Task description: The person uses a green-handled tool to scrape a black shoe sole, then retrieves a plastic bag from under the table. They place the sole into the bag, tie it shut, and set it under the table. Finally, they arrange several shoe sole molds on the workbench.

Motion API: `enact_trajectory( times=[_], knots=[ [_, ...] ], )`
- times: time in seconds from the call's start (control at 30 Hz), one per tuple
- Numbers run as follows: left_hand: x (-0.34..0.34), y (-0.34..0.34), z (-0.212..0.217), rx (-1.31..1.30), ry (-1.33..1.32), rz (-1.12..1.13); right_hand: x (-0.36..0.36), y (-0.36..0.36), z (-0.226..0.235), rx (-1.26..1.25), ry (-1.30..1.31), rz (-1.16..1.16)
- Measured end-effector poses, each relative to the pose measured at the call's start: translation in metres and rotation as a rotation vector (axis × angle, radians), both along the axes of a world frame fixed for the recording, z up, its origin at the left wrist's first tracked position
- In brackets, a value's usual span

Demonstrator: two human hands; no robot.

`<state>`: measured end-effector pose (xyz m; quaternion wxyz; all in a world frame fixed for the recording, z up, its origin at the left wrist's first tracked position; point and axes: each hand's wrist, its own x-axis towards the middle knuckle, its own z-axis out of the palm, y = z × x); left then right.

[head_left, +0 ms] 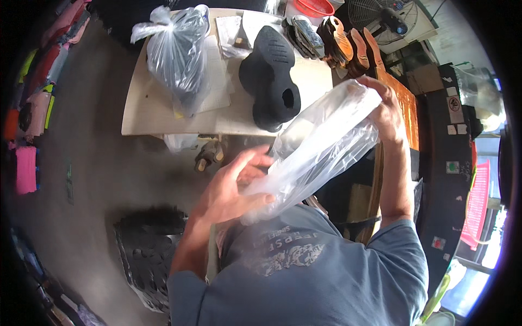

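We start with the pale rectangular wooden table (142,111) across the upper centre of the frame; its near edge is bare, the far part crowded. On it at upper left sits a knotted clear plastic bag stuffed with dark items (179,51), resting on white paper sheets (217,76). Right of that, a big black foam shoe sole mould (270,76) stands near the table's front edge. Behind it, a row of brown and grey shoe soles (337,43) leans along the far edge at top right.

In mid-frame the long clear empty plastic bag (321,144) is held stretched on a slant, lower left to upper right, apparently to pull it straight. The right hand (387,111) is clamped on the upper end, fingers curled over the bunched film. The left hand (231,187) pinches the lower end, thumb against fingers, film gathered in it.

Open room: grey floor at left is free; a black textured mat stack (147,255) lies at lower left, a dark cabinet (446,163) crowds the right — little room there.
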<state>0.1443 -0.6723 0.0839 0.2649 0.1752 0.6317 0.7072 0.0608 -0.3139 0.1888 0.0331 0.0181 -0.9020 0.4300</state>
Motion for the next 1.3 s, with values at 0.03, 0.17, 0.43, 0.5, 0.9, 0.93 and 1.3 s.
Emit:
enact_trajectory(
  times=[0.03, 0.17, 0.43, 0.5, 0.9, 0.93, 1.3],
  knots=[
    [-0.012, 0.016, 0.006, 0.048, 0.009, 0.043, -0.015, 0.000, 0.002, -0.037, 0.003, 0.047],
    [-0.056, 0.081, 0.017, -0.083, 0.201, 0.055, -0.086, -0.004, 0.005, -0.249, -0.038, 0.227],
    [-0.113, 0.102, 0.032, 0.289, -0.162, 0.237, -0.198, 0.008, 0.044, -0.071, -0.053, 0.500],
    [-0.125, 0.111, 0.048, 0.116, -0.069, 0.406, -0.222, -0.006, 0.036, -0.009, -0.067, 0.362],
    [-0.198, 0.131, 0.013, 0.210, -0.116, 0.695, -0.315, -0.031, -0.028, 0.028, -0.174, 0.604],
    [-0.204, 0.128, 0.007, 0.213, -0.094, 0.693, -0.327, -0.031, -0.046, 0.010, -0.245, 0.620],
    [-0.291, 0.110, -0.075, 0.339, -0.360, 0.678, -0.413, -0.010, -0.243, 0.068, -0.223, 0.517]
  ],
)
